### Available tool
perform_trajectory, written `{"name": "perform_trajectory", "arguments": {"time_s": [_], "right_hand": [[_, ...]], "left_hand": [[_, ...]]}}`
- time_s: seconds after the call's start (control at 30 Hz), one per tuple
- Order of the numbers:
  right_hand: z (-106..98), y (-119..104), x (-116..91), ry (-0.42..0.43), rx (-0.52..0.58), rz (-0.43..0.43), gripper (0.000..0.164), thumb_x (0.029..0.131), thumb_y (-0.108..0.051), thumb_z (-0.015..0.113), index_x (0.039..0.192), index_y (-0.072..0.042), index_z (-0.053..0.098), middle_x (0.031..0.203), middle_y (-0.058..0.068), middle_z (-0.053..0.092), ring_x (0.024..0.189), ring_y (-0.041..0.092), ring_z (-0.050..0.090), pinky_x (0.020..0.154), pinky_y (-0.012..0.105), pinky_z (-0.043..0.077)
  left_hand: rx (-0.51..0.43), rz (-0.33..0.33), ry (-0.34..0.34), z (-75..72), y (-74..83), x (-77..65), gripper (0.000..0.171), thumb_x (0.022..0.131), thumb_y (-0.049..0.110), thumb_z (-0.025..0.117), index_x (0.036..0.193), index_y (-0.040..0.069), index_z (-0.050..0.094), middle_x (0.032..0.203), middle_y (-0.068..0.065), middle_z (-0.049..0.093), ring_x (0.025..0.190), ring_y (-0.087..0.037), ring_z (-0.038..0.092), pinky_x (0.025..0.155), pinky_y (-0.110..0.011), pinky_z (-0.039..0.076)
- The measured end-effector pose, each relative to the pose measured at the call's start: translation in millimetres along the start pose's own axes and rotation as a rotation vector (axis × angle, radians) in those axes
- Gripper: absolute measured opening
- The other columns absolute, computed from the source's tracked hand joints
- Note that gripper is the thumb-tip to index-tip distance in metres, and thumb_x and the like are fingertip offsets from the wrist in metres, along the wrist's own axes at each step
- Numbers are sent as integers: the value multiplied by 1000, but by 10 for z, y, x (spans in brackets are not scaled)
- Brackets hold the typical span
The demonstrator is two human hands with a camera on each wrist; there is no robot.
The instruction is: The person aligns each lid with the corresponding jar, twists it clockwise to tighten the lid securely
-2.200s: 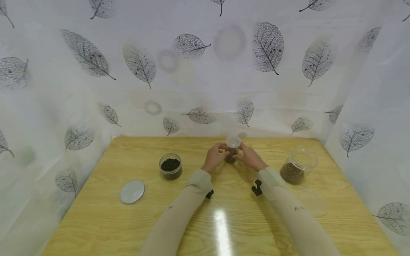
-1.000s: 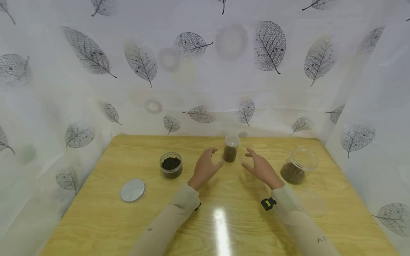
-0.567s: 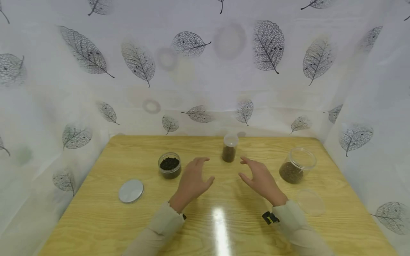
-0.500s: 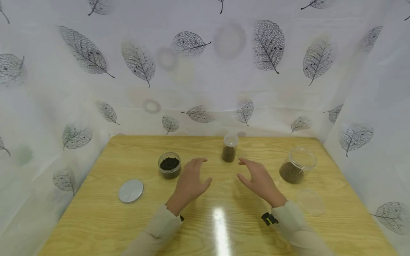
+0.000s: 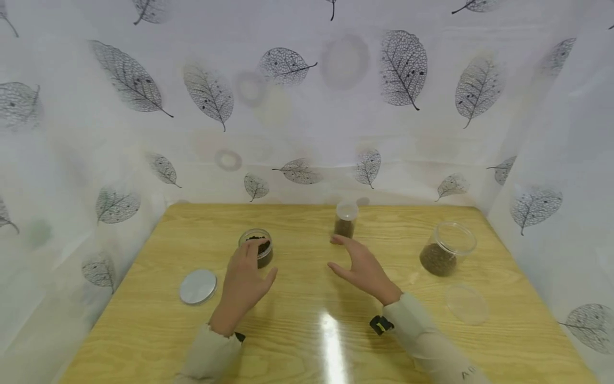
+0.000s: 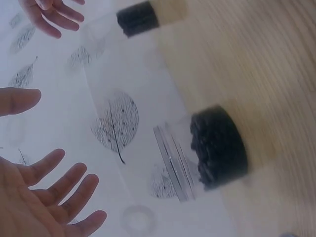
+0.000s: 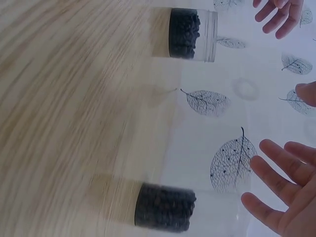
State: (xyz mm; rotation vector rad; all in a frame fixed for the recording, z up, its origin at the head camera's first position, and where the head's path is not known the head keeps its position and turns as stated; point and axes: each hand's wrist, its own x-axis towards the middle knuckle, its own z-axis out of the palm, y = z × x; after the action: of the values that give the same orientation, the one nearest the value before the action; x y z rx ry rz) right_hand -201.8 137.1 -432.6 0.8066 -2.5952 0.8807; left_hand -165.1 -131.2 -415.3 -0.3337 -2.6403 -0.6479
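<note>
My left hand hovers before a short clear jar of dark bean-like pieces, its fingers overlapping the rim in the head view. That hand holds nothing; the fingers are spread in the left wrist view, where the whole jar shows, lidless. My right hand, likewise holding nothing, has thumb and fingers apart. Its fingertips overlap the base of a tall narrow jar at the table's back. Dark pieces fill the lower part of this tall jar, seen apart from the fingers in the right wrist view.
A wider clear jar, part filled with brown pieces, stands open at the right. In front of it lies a clear round lid. A silver lid lies at the left. Behind the wooden table hangs a leaf-patterned curtain.
Both hands have let go of the tall jar, which stays at the back. They drew back toward the front, then shifted left, the left hand reaching the short jar.
</note>
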Motion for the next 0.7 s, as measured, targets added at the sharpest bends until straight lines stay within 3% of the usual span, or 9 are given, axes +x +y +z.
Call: {"name": "perform_trajectory", "arguments": {"time_s": [0.37, 0.7], "right_hand": [[261, -117, 385, -56, 140, 40, 66, 83, -27, 71, 137, -1, 42, 135, 13, 53, 125, 28, 50, 104, 43, 41], [444, -168, 683, -119, 243, 11, 74, 82, -28, 73, 141, -4, 36, 143, 11, 45, 133, 27, 42, 111, 41, 34]], "left_hand": [[34, -120, 6, -230, -353, -49, 75, 73, 20, 78, 134, -1, 41, 123, -25, 50, 105, -41, 53, 86, -52, 46], [106, -160, -55, -405, -682, -105, 78, 77, 22, 75, 138, -4, 35, 128, -31, 43, 110, -48, 47, 88, -60, 42]]}}
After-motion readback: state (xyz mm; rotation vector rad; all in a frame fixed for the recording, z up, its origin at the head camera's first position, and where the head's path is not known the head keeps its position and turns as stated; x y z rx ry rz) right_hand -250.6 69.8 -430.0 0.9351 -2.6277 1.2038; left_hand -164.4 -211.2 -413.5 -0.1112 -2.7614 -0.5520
